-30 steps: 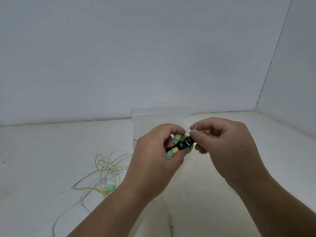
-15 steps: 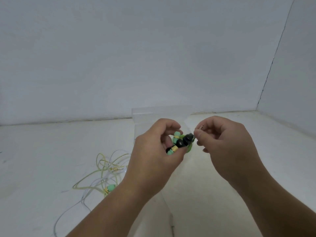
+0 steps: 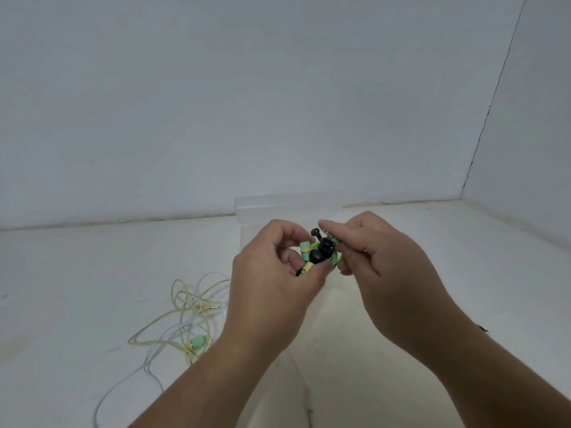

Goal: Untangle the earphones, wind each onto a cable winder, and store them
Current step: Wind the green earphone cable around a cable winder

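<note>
Earphones (image 3: 309,256) on black winder (image 3: 321,250): left hand (image 3: 272,282) grips bundle, right hand (image 3: 380,264) pinches plug (image 3: 328,233).

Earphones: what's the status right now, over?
Left hand grips winder, green earphones wound on. Right hand pinches plug beside it. Yellow-white tangle on table, untouched. Nothing in the way.

Bare white-walled corner (image 3: 462,193) (kind unclear)

white tabletop (image 3: 92,257); pale grey wall (image 3: 216,103) behind; dark corner seam (image 3: 488,112) right.
</note>
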The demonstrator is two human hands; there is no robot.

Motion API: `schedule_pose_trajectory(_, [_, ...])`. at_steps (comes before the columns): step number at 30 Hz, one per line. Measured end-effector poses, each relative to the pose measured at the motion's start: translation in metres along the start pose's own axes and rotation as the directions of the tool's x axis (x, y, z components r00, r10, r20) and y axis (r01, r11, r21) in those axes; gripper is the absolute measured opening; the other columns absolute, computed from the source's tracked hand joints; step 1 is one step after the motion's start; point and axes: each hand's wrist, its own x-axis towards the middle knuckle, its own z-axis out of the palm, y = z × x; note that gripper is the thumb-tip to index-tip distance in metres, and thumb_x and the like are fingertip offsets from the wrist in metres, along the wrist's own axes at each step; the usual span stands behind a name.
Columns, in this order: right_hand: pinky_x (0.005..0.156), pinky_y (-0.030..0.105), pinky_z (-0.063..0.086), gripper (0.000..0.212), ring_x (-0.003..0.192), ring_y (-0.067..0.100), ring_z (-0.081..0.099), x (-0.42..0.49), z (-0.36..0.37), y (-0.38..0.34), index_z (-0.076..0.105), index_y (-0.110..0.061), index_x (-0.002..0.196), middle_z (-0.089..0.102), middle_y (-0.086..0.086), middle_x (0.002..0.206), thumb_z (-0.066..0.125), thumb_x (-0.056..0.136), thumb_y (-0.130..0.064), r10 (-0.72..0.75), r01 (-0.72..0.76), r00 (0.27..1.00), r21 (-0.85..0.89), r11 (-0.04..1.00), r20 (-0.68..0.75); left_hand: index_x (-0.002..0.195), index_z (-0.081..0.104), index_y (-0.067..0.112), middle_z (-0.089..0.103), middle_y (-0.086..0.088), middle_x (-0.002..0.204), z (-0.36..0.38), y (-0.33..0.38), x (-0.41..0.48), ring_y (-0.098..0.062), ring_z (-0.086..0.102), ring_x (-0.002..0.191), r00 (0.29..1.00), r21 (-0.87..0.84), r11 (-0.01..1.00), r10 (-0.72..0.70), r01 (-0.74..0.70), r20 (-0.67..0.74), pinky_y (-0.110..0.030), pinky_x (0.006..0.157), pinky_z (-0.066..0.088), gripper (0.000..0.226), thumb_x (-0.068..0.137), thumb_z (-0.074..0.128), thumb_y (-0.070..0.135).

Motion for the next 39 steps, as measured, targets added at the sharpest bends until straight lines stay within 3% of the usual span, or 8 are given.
schedule_pose_trajectory(8, [0.055, 0.019, 0.050, 0.018, 0.053, 0.010, 0.063, 0.002, -0.009, -0.007, 0.073, -0.016, 0.084, 0.071, 0.004, 0.064, 0.077, 0.078, 0.001, 0.270, -0.234, 0.963, 0.506, 0.830, 0.003, 0.089, 0.066, 0.026, 0.054, -0.003, 0.064, 0.003, 0.005, -0.004, -0.012, 0.045, 0.054, 0.999, -0.105, 0.993, 0.047, -0.048, -0.005, -0.035, 0.051, 0.045, 0.028, 0.076, 0.083, 0.008])
schedule_pose_trajectory(12, [0.055, 0.023, 0.047, 0.020, 0.055, 0.013, 0.058, 0.003, -0.010, -0.005, 0.072, -0.016, 0.092, 0.068, 0.003, 0.064, 0.080, 0.076, -0.005, 0.343, -0.321, 0.937, 0.551, 0.770, 0.066, 0.091, 0.066, 0.026, 0.057, -0.006, 0.069, 0.003, 0.005, -0.005, -0.005, 0.049, 0.058, 0.996, -0.105, 0.991, 0.086, -0.085, -0.001, -0.025, 0.054, 0.047, 0.028, 0.077, 0.082, 0.007])
schedule_pose_trajectory(15, [0.064, 0.029, 0.053, 0.033, 0.067, 0.013, 0.064, 0.004, -0.009, -0.004, 0.068, -0.025, 0.106, 0.067, 0.004, 0.075, 0.079, 0.077, -0.013, 0.408, -0.402, 0.906, 0.533, 0.744, 0.114, 0.092, 0.065, 0.028, 0.057, -0.005, 0.072, 0.003, 0.004, -0.006, -0.012, 0.052, 0.062, 0.993, -0.090, 0.989, 0.114, -0.114, -0.007, -0.034, 0.059, 0.052, 0.030, 0.078, 0.081, 0.007])
schedule_pose_trajectory(20, [0.074, 0.038, 0.061, 0.037, 0.089, 0.030, 0.075, 0.004, -0.011, -0.006, 0.061, -0.011, 0.124, 0.076, 0.015, 0.096, 0.063, 0.090, 0.003, 0.396, -0.506, 0.855, 0.707, 0.493, 0.335, 0.095, 0.063, 0.030, 0.061, 0.000, 0.079, 0.004, 0.004, -0.009, -0.017, 0.057, 0.072, 0.987, -0.003, 0.987, 0.158, -0.158, -0.001, -0.042, 0.067, 0.054, 0.031, 0.077, 0.080, 0.012])
schedule_pose_trajectory(23, [0.073, 0.031, 0.060, 0.042, 0.091, 0.028, 0.074, 0.003, -0.014, -0.008, 0.059, -0.013, 0.127, 0.076, 0.015, 0.099, 0.059, 0.091, 0.008, 0.345, -0.470, 0.880, 0.695, 0.544, 0.326, 0.094, 0.062, 0.029, 0.065, 0.000, 0.087, 0.004, 0.005, -0.009, -0.019, 0.061, 0.077, 0.987, -0.011, 0.987, 0.158, -0.157, 0.024, -0.042, 0.074, 0.057, 0.029, 0.072, 0.077, 0.019])
schedule_pose_trajectory(28, [0.072, 0.028, 0.060, 0.051, 0.085, 0.022, 0.075, 0.002, -0.012, -0.004, 0.059, -0.020, 0.130, 0.077, 0.006, 0.095, 0.063, 0.089, 0.010, 0.316, -0.429, 0.901, 0.509, 0.746, 0.297, 0.100, 0.066, 0.018, 0.071, -0.001, 0.087, -0.004, 0.008, 0.001, -0.022, 0.069, 0.068, 0.989, -0.245, 0.963, -0.088, 0.115, 0.120, -0.038, 0.067, 0.060, 0.023, 0.082, 0.077, 0.011])
schedule_pose_trajectory(31, [0.070, 0.025, 0.059, 0.053, 0.085, 0.021, 0.075, 0.002, -0.011, -0.002, 0.060, -0.021, 0.129, 0.077, 0.005, 0.096, 0.062, 0.088, 0.012, 0.300, -0.418, 0.905, 0.493, 0.763, 0.302, 0.093, 0.076, 0.018, 0.076, -0.005, 0.085, -0.009, 0.002, 0.008, -0.031, 0.073, 0.075, 0.958, -0.226, 0.944, -0.192, 0.239, 0.211, -0.048, 0.081, 0.060, 0.015, 0.078, 0.079, 0.020])
schedule_pose_trajectory(39, [0.074, 0.028, 0.060, 0.052, 0.088, 0.022, 0.075, 0.003, -0.014, 0.000, 0.059, -0.024, 0.130, 0.077, 0.006, 0.101, 0.053, 0.093, 0.012, 0.281, -0.421, 0.897, 0.468, 0.777, 0.341, 0.089, 0.080, 0.014, 0.076, -0.019, 0.090, -0.019, 0.002, 0.013, -0.026, 0.070, 0.074, 0.892, -0.258, 0.885, -0.292, 0.389, 0.345, -0.032, 0.070, 0.058, 0.022, 0.069, 0.074, 0.019])
